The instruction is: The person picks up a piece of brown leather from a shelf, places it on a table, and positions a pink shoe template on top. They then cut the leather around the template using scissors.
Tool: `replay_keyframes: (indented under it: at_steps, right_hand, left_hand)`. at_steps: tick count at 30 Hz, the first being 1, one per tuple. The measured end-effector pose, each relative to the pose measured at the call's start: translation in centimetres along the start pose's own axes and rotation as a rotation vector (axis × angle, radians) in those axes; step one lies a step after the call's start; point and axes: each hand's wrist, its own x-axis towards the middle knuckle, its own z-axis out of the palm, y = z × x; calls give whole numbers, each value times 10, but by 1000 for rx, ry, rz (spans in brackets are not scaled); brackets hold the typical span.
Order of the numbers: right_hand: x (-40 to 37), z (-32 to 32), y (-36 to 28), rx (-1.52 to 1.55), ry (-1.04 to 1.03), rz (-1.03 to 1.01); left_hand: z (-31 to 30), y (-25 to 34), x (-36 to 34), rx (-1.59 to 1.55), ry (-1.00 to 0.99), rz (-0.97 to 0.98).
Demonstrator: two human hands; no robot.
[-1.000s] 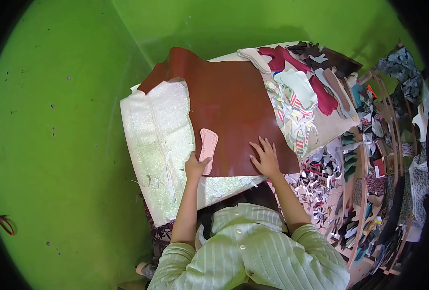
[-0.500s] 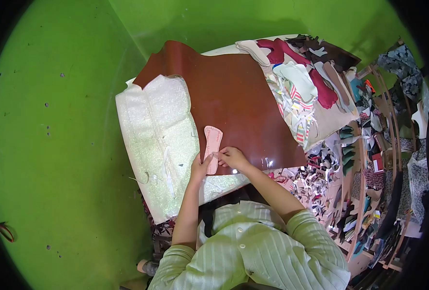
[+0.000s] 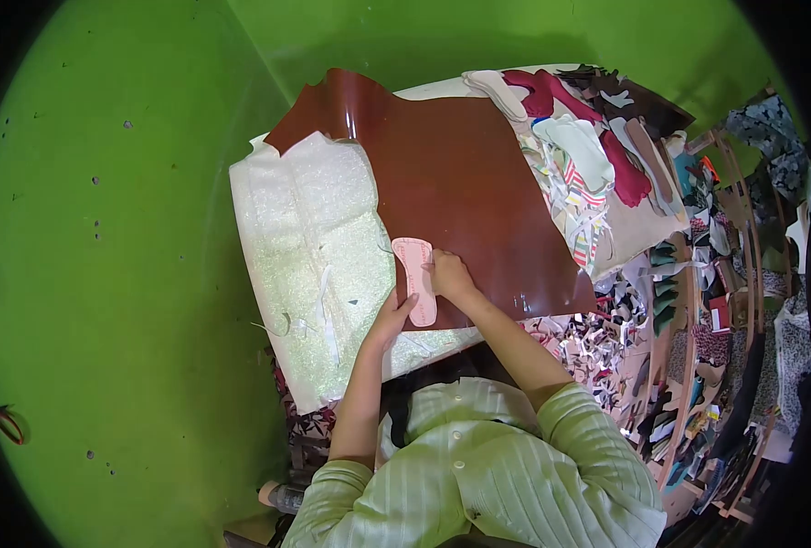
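Note:
A pink sole-shaped template (image 3: pixel 417 290) with dark markings and a line round its edge lies on a large reddish-brown leather sheet (image 3: pixel 478 192), close to the sheet's lower left edge. My left hand (image 3: pixel 391 321) grips the template's lower left side, its thumb over the face. Against the upper right edge of the template, my right hand (image 3: pixel 452 278) is closed with its fingers curled. Whatever it may hold is hidden. Under the leather, at the left, sits a whitish shimmering sheet (image 3: pixel 286 228) with loose strips and scraps on it.
Several cut sole-shaped pieces, red (image 3: pixel 626 172) and pale green (image 3: pixel 577 151), lie at the table's right with striped scraps (image 3: pixel 583 228). Small offcuts (image 3: pixel 606 352) heap below. Wooden racks (image 3: pixel 689 365) with material stand farther right. A green wall (image 3: pixel 122 274) is on the left.
My right hand has moved up along the template's right edge and turned palm down. My left hand keeps to the lower left side. The whole view has shifted slightly.

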Motion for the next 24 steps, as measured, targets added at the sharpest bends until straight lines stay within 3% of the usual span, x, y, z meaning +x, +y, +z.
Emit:
replay_keyframes:
  at_steps: [10, 14, 17, 19, 21, 23, 24]
  right_hand:
    - [-4, 12, 13, 87, 36, -5]
    - [-6, 10, 15, 290, -22, 89]
    - [-11, 10, 16, 272, 137, 78]
    - [-15, 3, 19, 271, 80, 65]
    - [-21, -11, 23, 271, 23, 51]
    - [-37, -43, 24, 261, 72, -97]
    - [-46, -62, 24, 276, 146, -65]
  left_hand:
    - [6, -3, 0, -3, 24, 37]
    - [7, -7, 5, 130, 152, 59]
    - [7, -7, 9, 263, 225, 76]
    - [7, -5, 11, 322, 256, 76]
    - [6, -1, 10, 172, 209, 16]
    - [6, 1, 7, 77, 210, 0]
    - [6, 3, 6, -22, 216, -15]
